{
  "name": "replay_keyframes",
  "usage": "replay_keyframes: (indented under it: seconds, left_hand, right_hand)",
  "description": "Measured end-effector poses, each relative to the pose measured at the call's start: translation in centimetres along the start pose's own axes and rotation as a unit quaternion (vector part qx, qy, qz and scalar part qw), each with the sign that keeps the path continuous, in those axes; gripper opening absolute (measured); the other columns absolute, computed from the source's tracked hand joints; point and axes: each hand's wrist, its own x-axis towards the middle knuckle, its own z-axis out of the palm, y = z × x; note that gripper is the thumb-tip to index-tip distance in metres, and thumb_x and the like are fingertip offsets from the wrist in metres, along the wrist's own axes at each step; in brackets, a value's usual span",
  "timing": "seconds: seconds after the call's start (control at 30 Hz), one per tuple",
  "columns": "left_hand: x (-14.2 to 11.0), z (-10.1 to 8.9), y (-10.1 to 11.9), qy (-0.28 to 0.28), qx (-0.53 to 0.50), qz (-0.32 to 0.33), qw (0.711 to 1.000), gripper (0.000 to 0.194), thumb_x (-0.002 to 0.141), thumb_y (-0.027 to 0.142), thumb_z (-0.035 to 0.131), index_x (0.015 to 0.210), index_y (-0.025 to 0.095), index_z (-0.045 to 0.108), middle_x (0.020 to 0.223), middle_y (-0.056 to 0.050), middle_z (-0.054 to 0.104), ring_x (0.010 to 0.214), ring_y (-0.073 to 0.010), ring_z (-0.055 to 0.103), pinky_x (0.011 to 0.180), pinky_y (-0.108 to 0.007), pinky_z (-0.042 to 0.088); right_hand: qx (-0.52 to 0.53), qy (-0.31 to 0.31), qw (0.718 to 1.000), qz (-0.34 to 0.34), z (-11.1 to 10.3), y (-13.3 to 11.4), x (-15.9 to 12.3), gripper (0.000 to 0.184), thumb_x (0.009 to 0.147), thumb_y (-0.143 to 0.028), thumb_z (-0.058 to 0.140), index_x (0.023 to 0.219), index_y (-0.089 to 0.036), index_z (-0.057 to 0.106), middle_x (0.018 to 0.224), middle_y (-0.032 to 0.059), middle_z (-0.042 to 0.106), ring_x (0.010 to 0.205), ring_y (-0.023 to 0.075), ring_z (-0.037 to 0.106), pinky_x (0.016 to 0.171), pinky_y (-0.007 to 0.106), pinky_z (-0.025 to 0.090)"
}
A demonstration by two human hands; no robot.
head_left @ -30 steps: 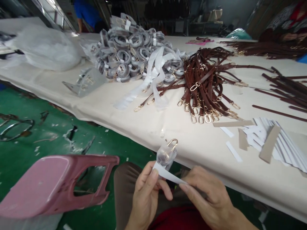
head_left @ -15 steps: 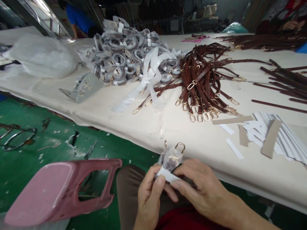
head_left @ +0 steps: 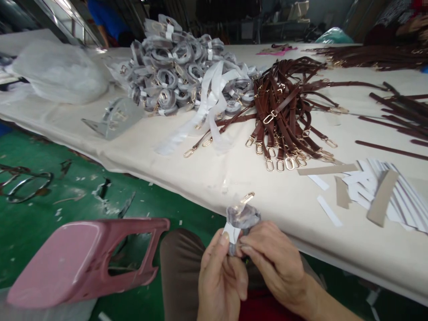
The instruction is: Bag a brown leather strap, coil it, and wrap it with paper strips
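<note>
Between my hands, just off the table's front edge, is a coiled strap (head_left: 245, 216) in clear plastic wrap, with a gold metal clasp (head_left: 246, 197) sticking up from its top. My left hand (head_left: 219, 272) grips the coil from below, its thumb pressing a white paper band (head_left: 231, 232) that lies around the wrapped strap. My right hand (head_left: 276, 256) is closed at the coil's right side, thumb and forefinger pinched together near the band's edge. What lies inside that pinch is hidden.
On the table (head_left: 197, 171) lie a heap of plastic-wrapped coils (head_left: 180, 73), brown straps with gold clasps (head_left: 284, 102), white ribbon strips (head_left: 212, 98) and white paper strips (head_left: 404, 191). A pink stool (head_left: 63, 263) stands at left on the green floor.
The wrapped coil has turned in my hands, so the white band now stands steeper and the clasp points up differently. My right fingers have drawn into a pinch beside the band.
</note>
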Motion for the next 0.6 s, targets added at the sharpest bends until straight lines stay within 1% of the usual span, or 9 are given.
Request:
replay_keyframes:
  seconds: [0.1,0.17,0.27,0.33,0.43,0.53,0.6]
  left_hand:
    - [0.1,0.1,0.4,0.004,0.006,0.008,1.0,0.041,0.068,0.044,0.089,0.083,0.016,0.063,0.067,0.003,0.068,0.03,-0.0019,0.042,0.031,-0.013,0.033]
    - [0.1,0.1,0.6,-0.001,0.011,0.006,1.0,0.038,0.07,0.043,0.087,0.082,0.015,0.064,0.068,0.003,0.067,0.031,-0.001,0.04,0.032,-0.013,0.034]
    - [0.2,0.1,0.5,-0.007,0.024,0.006,1.0,0.037,0.073,0.045,0.084,0.081,0.015,0.065,0.067,0.004,0.065,0.032,-0.0008,0.039,0.032,-0.014,0.033]
    - [0.3,0.2,0.5,-0.001,0.032,0.008,0.999,0.037,0.074,0.045,0.084,0.081,0.015,0.063,0.068,0.004,0.064,0.034,-0.001,0.039,0.032,-0.014,0.033]
    - [0.4,0.0,0.7,0.001,0.05,0.009,0.999,0.038,0.072,0.045,0.084,0.077,0.015,0.062,0.068,0.004,0.062,0.036,-0.0015,0.039,0.033,-0.014,0.033]
    - [0.6,-0.5,1.0,0.001,0.081,0.011,0.997,0.038,0.07,0.047,0.085,0.08,0.015,0.067,0.071,0.002,0.064,0.039,-0.0023,0.042,0.034,-0.012,0.035]
    - [1.1,-1.2,1.1,0.008,0.098,0.019,0.995,0.039,0.067,0.047,0.088,0.084,0.016,0.071,0.073,0.001,0.068,0.04,-0.0027,0.044,0.036,-0.012,0.038]
  right_hand:
    - [0.102,0.006,0.987,0.123,-0.2,-0.4,-0.1,0.021,0.095,-0.008,0.058,0.102,-0.023,0.071,0.09,0.0015,0.075,0.083,0.0173,0.067,0.08,0.033,0.049]
    - [0.154,0.007,0.972,0.178,-0.2,-0.6,0.0,0.02,0.096,-0.011,0.058,0.097,-0.025,0.073,0.091,0.0002,0.076,0.084,0.0169,0.067,0.082,0.032,0.049]
    - [0.214,0.015,0.949,0.232,-0.2,-0.8,0.2,0.019,0.098,-0.018,0.058,0.095,-0.026,0.075,0.09,0.0004,0.076,0.083,0.0168,0.066,0.081,0.03,0.049]
    - [0.244,0.018,0.932,0.267,-0.2,-0.8,0.3,0.019,0.098,-0.023,0.058,0.094,-0.026,0.076,0.087,0.0006,0.076,0.081,0.0166,0.065,0.081,0.03,0.05]
    - [0.28,0.02,0.908,0.312,-0.4,-0.5,0.2,0.017,0.097,-0.029,0.06,0.099,-0.026,0.076,0.084,0.0003,0.075,0.079,0.0156,0.065,0.078,0.027,0.05]
    - [0.28,0.027,0.888,0.363,-1.1,0.2,0.2,0.02,0.095,-0.037,0.063,0.104,-0.025,0.076,0.08,0.0003,0.074,0.075,0.0144,0.064,0.072,0.025,0.051]
    - [0.259,0.047,0.884,0.386,-2.1,0.9,0.3,0.025,0.092,-0.042,0.065,0.104,-0.022,0.076,0.076,0.0009,0.073,0.072,0.0144,0.064,0.07,0.025,0.051]
